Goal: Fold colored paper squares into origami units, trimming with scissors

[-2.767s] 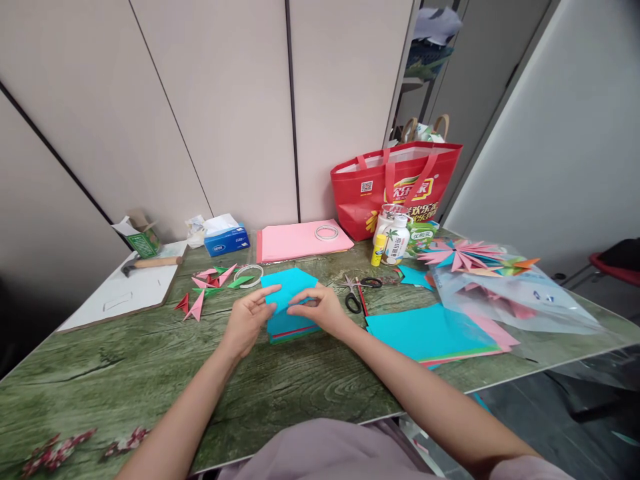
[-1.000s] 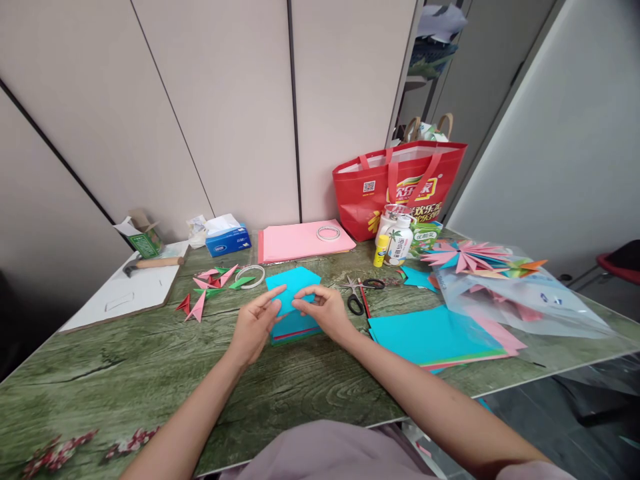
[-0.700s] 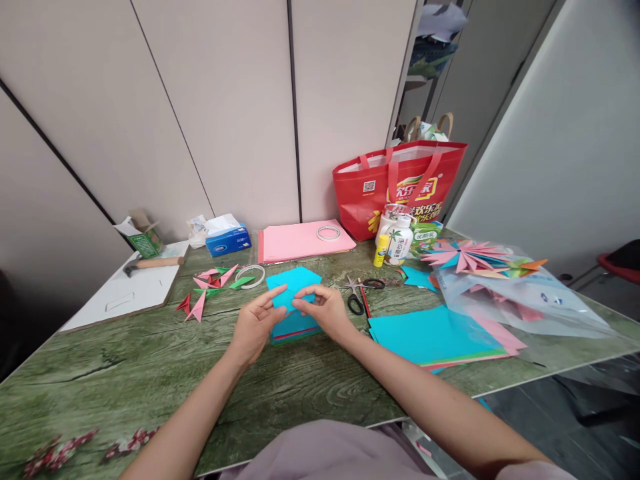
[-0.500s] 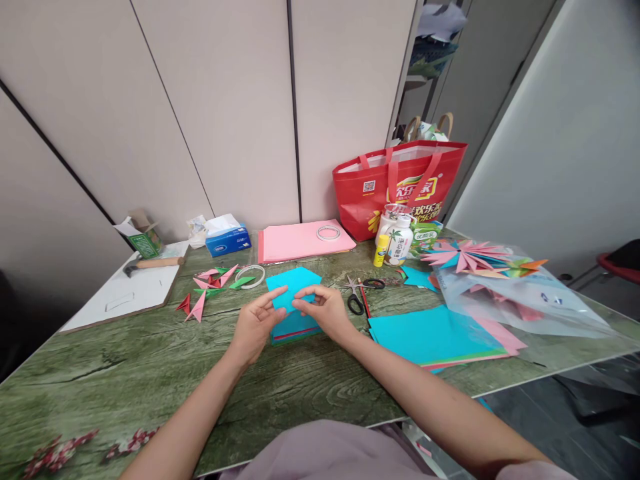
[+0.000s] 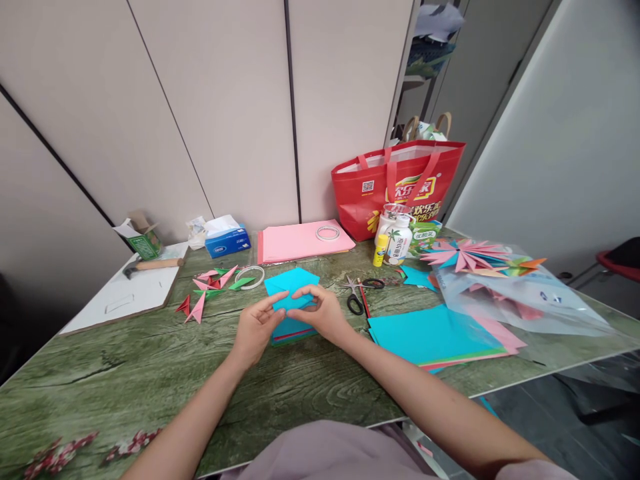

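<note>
Between my hands is a folded piece of blue paper point(image 5: 295, 279), its upper end creased into a point. My left hand point(image 5: 257, 328) pinches its left lower side between thumb and fingers. From the right, my right hand point(image 5: 321, 313) grips the same paper, fingers curled and thumb near the left thumb. Beneath lies a small stack of coloured sheets point(image 5: 295, 339), with red and green edges showing; the hands partly hide it. Scissors point(image 5: 355, 297) with black handles and a red pencil point(image 5: 364, 300) lie just right of my right hand.
Folded paper pieces point(image 5: 210, 287) and a tape roll point(image 5: 250, 277) lie left. Behind are a tissue box point(image 5: 227, 241), pink sheets point(image 5: 295, 241), a red bag point(image 5: 360, 200) and a glue stick point(image 5: 380, 251). Larger blue sheets point(image 5: 430, 333) lie right; a hammer point(image 5: 153, 264) rests far left.
Both hands have closed in on the paper's lower part, thumbs nearer each other. The right fingers are lower and more curled; the paper has hardly shifted.
</note>
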`<state>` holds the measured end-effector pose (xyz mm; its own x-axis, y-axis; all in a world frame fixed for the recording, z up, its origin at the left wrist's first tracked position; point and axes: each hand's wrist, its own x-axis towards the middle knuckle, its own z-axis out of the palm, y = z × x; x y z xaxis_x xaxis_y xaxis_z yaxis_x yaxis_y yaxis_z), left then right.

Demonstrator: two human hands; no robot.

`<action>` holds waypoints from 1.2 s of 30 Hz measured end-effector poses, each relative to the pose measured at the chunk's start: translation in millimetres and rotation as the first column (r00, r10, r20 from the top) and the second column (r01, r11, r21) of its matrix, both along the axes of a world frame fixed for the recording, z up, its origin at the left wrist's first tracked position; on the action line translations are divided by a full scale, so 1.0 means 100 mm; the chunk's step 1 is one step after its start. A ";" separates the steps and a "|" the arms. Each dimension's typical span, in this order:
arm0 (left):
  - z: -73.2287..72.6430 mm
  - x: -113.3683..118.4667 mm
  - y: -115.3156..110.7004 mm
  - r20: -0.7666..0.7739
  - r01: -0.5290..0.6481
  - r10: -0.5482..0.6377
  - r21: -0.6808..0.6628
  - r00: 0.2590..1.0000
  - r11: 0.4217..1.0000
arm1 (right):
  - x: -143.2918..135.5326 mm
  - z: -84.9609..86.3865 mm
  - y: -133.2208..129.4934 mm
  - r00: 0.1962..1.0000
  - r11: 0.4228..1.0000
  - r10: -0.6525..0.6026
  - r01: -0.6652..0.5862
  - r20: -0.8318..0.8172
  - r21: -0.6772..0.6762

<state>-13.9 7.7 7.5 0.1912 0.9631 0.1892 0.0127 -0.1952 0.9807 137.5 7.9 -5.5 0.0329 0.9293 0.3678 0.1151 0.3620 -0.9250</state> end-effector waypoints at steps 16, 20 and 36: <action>0.05 -0.02 0.02 0.028 -0.039 0.040 -0.053 0.999 0.998 | 0.03 -0.02 0.09 0.957 0.978 0.137 -0.172 -0.256 -0.121; 0.09 -0.03 0.03 0.042 -0.034 0.037 -0.060 0.998 0.998 | 0.05 0.00 0.10 0.934 0.973 0.130 -0.184 -0.332 -0.137; 0.18 -0.15 0.09 -0.139 0.045 -0.056 -0.081 0.989 0.996 | 0.12 -0.01 0.14 0.978 0.994 0.103 -0.106 -0.184 -0.008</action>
<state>-29.1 17.1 25.7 0.2592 0.9623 0.0823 0.1441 -0.1228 0.9819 150.0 22.3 -6.9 0.0001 0.9375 0.3479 -0.0942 0.3464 -0.9333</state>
